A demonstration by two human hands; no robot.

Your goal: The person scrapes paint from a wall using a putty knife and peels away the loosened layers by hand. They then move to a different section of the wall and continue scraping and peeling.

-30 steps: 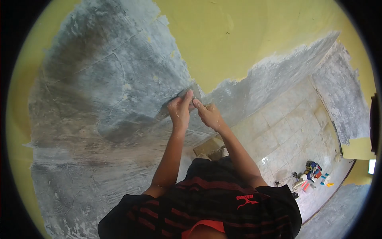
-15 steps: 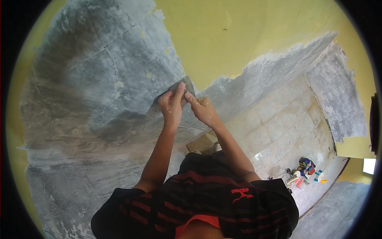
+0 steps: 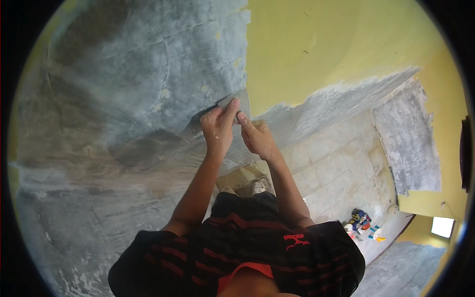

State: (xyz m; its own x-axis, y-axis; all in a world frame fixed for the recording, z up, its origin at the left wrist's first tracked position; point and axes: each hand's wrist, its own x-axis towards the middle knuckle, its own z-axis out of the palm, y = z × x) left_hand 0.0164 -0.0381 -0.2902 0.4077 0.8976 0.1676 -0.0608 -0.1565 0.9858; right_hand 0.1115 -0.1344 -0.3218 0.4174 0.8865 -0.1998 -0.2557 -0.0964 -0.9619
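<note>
A flat grey scraper blade [image 3: 242,101] lies against the wall, beside the border between the grey scraped surface [image 3: 183,74] and the yellow paint [image 3: 316,34]. My right hand [image 3: 258,137] closes round its handle, mostly hidden by the fingers. The fingers of my left hand [image 3: 218,126] press on the blade from the left side, the fingertips near its upper part. Both hands carry white specks. A dark shadow falls on the wall to the left of the blade.
Tiled floor [image 3: 331,158] stretches to the lower right, with a pile of tools and colourful items [image 3: 359,219] on it. Two shoes [image 3: 258,187] show below my hands, beside a brownish board [image 3: 241,176]. A bright opening [image 3: 442,226] is at the far right.
Both hands and the scraper have shifted slightly right in the view. The camera view has turned, so the wall border and the floor items sit in different places.
</note>
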